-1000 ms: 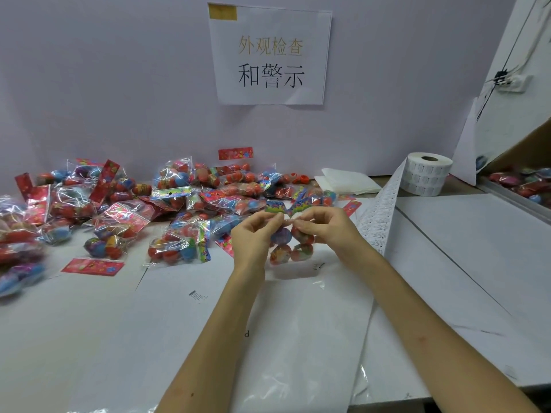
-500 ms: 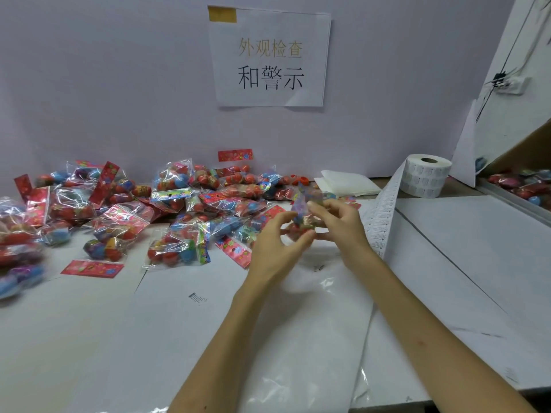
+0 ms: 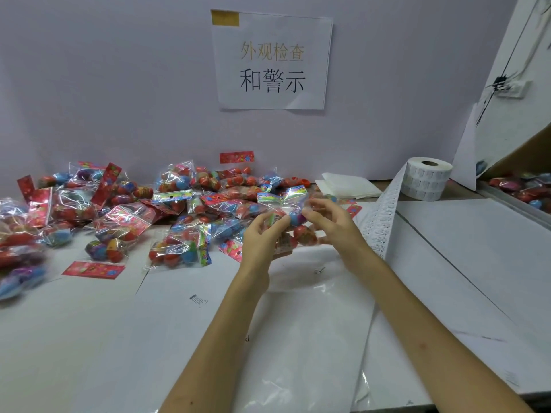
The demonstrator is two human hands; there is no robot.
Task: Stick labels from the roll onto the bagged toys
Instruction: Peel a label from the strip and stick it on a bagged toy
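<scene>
Currently the bagged toy (image 3: 287, 222) is held up off the table, left of the label roll (image 3: 427, 180) and nearer the camera. Left hand (image 3: 262, 236) grips the bag's left side, fingers curled round it. Right hand (image 3: 334, 228) has fingertips at the bag's right end (blurred, so can't tell if it's pinching or only touching). Bag's long axis: can't read it through the blur.

Key relation: the label strip (image 3: 384, 216) trails off the roll toward the camera and passes just beside the right wrist, on the side away from the bag. So the right hand is nearer the labels; the left is well apart from them, with the bag between.

My read: the next label pick suits the right hand, a short reach toward the roll, while the left presents the bag. The pile of bagged toys (image 3: 179, 210) sits further left of the roll.
</scene>
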